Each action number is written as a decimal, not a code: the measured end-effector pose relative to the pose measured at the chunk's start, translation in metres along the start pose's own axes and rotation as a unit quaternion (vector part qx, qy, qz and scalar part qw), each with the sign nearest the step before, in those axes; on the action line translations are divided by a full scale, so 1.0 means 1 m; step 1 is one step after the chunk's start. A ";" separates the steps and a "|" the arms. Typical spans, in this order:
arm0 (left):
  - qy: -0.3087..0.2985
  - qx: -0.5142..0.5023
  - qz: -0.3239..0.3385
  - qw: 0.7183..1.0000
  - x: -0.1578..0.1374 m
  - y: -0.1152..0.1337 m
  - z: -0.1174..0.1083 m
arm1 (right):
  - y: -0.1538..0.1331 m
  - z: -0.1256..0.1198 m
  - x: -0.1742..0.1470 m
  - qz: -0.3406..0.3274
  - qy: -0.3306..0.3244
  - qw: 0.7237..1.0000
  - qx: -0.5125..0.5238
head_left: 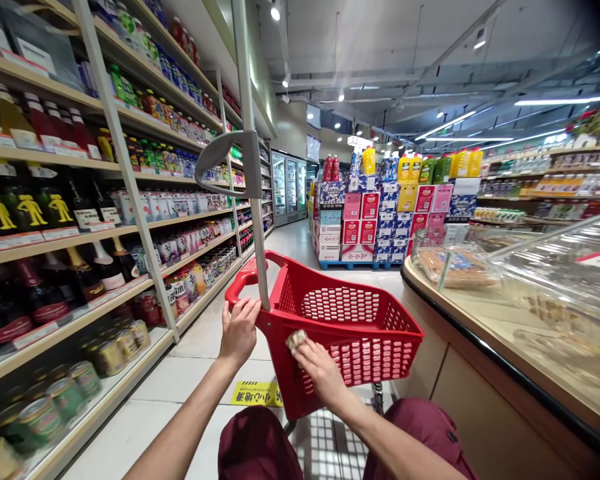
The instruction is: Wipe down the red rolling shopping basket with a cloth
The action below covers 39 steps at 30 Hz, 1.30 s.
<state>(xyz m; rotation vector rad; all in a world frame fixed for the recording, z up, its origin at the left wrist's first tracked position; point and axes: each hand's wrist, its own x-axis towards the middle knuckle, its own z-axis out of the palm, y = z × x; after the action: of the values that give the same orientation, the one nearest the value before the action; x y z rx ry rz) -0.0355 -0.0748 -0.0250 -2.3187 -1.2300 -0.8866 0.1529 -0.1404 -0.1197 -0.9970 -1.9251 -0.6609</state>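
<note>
The basket (pixel 365 337) is standing at twelve o'clock. At its nine o'clock, the left hand (pixel 241 333) is holding the handle (pixel 234 288), fingers curling over; the right hand (pixel 321 368), fingers close together, is pressing a rag (pixel 296 341) against the near wall.

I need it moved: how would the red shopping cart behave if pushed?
The red cart would probably roll, given the apparent wheel underneath. Its perforated sides suggest lightness for its size; their moulded shape, likely stiffness.

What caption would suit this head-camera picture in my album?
Left hand on a red basket, right hand pressing a pale cloth to its side, beside stocked shelves.
</note>
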 end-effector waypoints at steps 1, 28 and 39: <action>-0.003 0.001 -0.001 1.000 0.001 0.002 0.001 | 0.002 -0.003 0.011 0.015 0.015 1.000 0.003; 0.048 0.025 0.026 0.998 0.029 0.034 -0.007 | 0.071 -0.019 -0.014 0.249 0.071 0.966 0.024; 0.017 -0.106 0.036 0.994 0.035 0.070 -0.015 | 0.098 -0.037 -0.023 0.293 0.123 0.948 0.031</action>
<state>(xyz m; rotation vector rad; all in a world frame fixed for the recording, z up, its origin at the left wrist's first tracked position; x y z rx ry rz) 0.0322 -0.1009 0.0073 -2.4821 -1.0778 -1.0729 0.2587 -0.1236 -0.1145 -1.2995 -1.3245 -0.3533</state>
